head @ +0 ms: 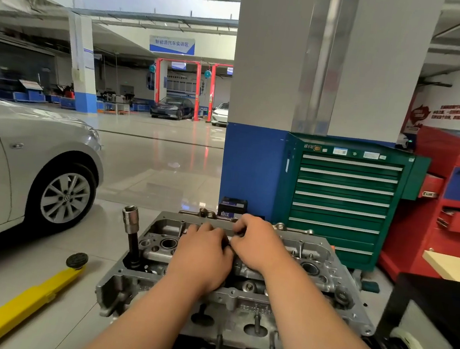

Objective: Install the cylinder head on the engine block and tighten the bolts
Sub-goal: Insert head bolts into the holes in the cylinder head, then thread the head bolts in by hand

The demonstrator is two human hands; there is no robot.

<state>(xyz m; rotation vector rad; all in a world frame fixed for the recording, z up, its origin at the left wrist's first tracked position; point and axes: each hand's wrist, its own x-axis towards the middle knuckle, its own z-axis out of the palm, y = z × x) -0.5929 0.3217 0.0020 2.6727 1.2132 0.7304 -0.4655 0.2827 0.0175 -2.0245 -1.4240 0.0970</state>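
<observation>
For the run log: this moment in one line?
left hand, right hand: on cylinder head middle | held: unclear | socket extension: upright, left end, untouched

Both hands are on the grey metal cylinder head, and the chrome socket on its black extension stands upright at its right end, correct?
Not quite: the head view shows the chrome socket on its black extension upright at the left end of the grey metal cylinder head. The left hand and right hand are both on it.
</observation>
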